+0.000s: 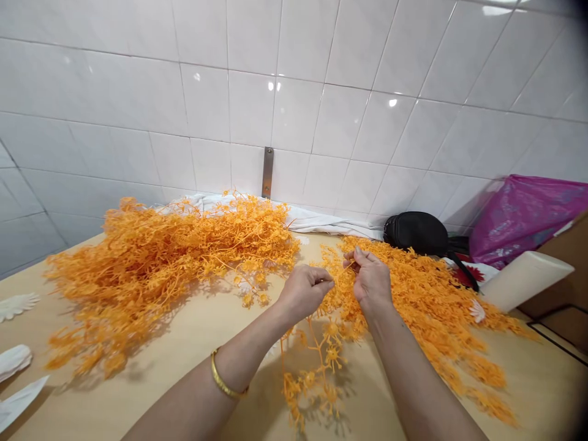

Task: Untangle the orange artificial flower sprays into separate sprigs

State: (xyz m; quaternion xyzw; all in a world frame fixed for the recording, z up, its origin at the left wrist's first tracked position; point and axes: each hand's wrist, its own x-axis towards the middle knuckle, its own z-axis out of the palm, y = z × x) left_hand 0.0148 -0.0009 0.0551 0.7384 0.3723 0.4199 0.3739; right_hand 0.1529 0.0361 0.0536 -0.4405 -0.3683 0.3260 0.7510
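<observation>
My left hand (pixel 307 290), with a gold bangle on its wrist, is closed in a pinch at the centre. An orange artificial flower sprig (pixel 321 352) hangs below it, its stem running up to the fingers. Just to the right, my right hand (pixel 370 275) is raised with its fingertips pinched together around a thin orange piece. Behind and beside that hand spreads a heap of orange sprigs (pixel 427 300). A taller orange pile (pixel 169 257) lies to the left of both hands.
White petal pieces (pixel 13 361) lie at the table's left edge. At the back right are a black pouch (pixel 416 233), a purple plastic bag (pixel 528 211) and a cream cylinder (pixel 528 280). White cloth (pixel 326 222) runs along the tiled wall, which has a metal strip (pixel 267 171).
</observation>
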